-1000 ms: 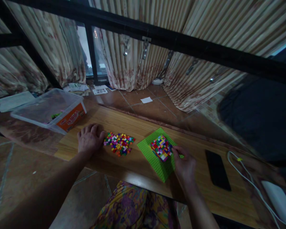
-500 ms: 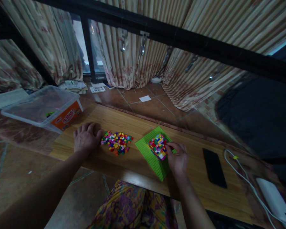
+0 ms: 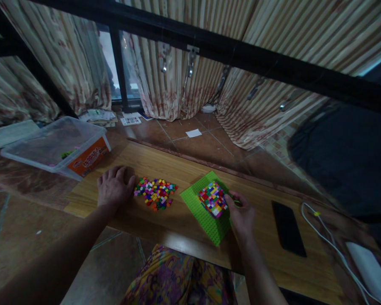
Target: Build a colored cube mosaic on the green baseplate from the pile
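Observation:
My left hand (image 3: 114,186) rests flat on the wooden table, fingers spread, holding nothing. Just right of its thumb lies a loose pile of small coloured toy bricks (image 3: 155,194). A green studded baseplate (image 3: 193,203) lies at an angle right of the pile. On it stands a block of many-coloured bricks (image 3: 213,198) packed tightly together. My right hand (image 3: 241,214) is at the right edge of this block, thumb and fingers bent together. Whatever is between the fingertips is too small or hidden to make out.
A clear plastic box (image 3: 57,144) with an orange label stands at the table's left end, a few pieces inside. A black phone (image 3: 288,228) lies right of my right hand. Beyond it are a white cable (image 3: 328,239) and a white device (image 3: 368,271).
My right hand has shifted slightly right, from over the brick block to its right edge, uncovering more of its top. My left hand stays in place on the table.

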Demonstrator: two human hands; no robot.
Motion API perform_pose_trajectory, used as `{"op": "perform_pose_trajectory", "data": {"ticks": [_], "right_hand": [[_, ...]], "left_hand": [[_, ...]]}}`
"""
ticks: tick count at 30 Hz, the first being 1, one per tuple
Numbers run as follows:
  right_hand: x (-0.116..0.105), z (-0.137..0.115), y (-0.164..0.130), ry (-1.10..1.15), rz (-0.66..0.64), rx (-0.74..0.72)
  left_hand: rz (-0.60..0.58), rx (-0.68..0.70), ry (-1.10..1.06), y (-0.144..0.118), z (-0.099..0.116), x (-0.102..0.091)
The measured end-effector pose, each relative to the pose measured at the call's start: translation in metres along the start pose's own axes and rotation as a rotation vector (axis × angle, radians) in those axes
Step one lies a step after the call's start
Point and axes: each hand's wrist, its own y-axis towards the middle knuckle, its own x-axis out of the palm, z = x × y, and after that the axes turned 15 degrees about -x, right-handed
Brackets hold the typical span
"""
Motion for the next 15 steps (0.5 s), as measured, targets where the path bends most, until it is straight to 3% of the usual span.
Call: {"op": "perform_pose_trajectory", "data": {"ticks": [7, 15], "right_hand": [[0.0059, 0.0012, 0.0058, 0.109, -0.053, 0.13], [0.0078, -0.0037, 0.0058, 0.225, 0.009, 0.215]], "left_hand": [[-0.009, -0.009, -0.008, 0.0001, 0.0004, -0.0003], [-0.014, -0.021, -0.029, -0.0006, 0.0004, 0.0004]]}}
